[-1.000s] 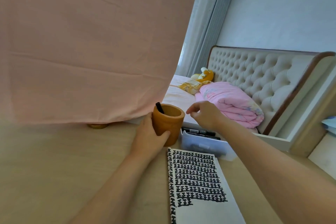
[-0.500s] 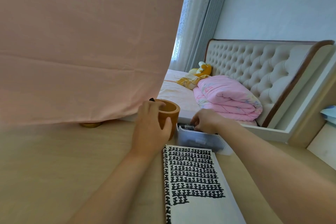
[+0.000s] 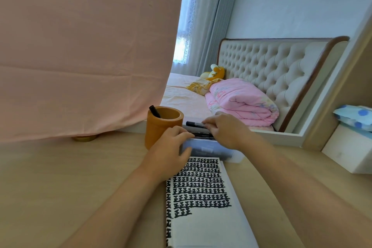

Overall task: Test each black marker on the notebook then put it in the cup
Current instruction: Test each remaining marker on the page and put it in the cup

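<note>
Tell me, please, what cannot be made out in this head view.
All in the head view:
Box: the left hand and right hand cover it, so its markers cannot be counted.
Cup: its wall hides all but one marker's tip.
Notebook: cut off by the bottom edge.
Gold thing: mostly under the pink cloth.
Left hand's grip: its back hides the fingertips.

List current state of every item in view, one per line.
cup, upright on desk.
marker in cup, leans on rim, end sticking out.
black marker, held above box, pinched by right hand.
box, open, markers inside, left hand holds its end.
notebook, flat, top filled with black marks, bottom blank.
</note>
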The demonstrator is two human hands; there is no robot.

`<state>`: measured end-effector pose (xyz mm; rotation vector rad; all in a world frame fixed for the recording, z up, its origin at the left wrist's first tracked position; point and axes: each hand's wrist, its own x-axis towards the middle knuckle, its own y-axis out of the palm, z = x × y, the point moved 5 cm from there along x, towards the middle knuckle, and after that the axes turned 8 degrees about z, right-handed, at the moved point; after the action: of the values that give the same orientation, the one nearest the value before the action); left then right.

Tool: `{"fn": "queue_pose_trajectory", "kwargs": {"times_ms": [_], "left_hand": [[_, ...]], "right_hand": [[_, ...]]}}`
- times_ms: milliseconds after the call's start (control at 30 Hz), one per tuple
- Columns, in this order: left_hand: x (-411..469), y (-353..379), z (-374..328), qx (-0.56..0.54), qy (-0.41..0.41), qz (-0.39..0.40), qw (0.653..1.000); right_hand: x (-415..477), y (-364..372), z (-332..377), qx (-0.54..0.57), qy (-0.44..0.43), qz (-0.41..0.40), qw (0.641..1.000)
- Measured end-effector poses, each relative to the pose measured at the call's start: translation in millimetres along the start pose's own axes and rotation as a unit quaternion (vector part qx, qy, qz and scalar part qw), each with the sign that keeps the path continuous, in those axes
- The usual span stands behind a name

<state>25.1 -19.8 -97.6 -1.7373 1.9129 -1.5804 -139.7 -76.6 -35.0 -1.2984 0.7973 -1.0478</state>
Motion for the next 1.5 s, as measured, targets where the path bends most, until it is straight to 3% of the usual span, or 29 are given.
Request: {"fn": "queue_pose_trajectory", "kwargs": {"times_ms": [167,300,433,600,733,800,933,1067,1167,1233,1500], "left_hand": [[3.0,-16.1,-26.2,0.057,0.022,-0.084,0.995],[3.9,-16.3,-53.2,0.135,0.098,-0.052,0.985],[-8.1,-14.6,-66.7,0.151,0.099,-0.048,0.982],[-26.5,-26.2,-84.1,0.131,0.091,-0.046,0.986],[-49.0,-33.7,-96.9,0.074,0.046,-0.030,0.996],[-61.7,-30.7,-103.2,0.071,0.034,-0.001,0.997],[-82.2,-32.9,-104.8,0.080,0.008,-0.015,0.997],[-101.6,-36.5,-94.0,0.065,-0.014,-0.069,0.995],[-103.6,-34.1,-87.3,0.038,-0.020,-0.063,0.997],[-100.6,-33.4,-85.4,0.040,-0.018,-0.050,0.998],[-98.2,-34.2,-76.8,0.100,0.036,0.002,0.994]], "right_hand": [[-50.5,-6.6,5.9,0.130,-0.002,-0.035,0.991],[-85.1,-6.6,7.4,0.192,-0.014,-0.034,0.981],[-108.2,1.5,3.5,0.282,-0.015,-0.067,0.957],[-132.1,4.8,8.4,0.480,-0.006,-0.131,0.868],[-143.2,12.6,20.5,0.647,-0.019,-0.116,0.754],[-146.1,18.6,28.5,0.666,-0.024,-0.100,0.738],[-148.1,28.5,41.1,0.617,-0.037,-0.106,0.779],[-153.1,34.7,49.0,0.399,-0.083,-0.124,0.905],[-152.9,42.4,52.6,0.224,-0.132,-0.106,0.960],[-151.4,46.2,53.7,0.155,-0.139,-0.098,0.973],[-145.4,51.0,59.0,0.146,-0.173,-0.071,0.972]]}}
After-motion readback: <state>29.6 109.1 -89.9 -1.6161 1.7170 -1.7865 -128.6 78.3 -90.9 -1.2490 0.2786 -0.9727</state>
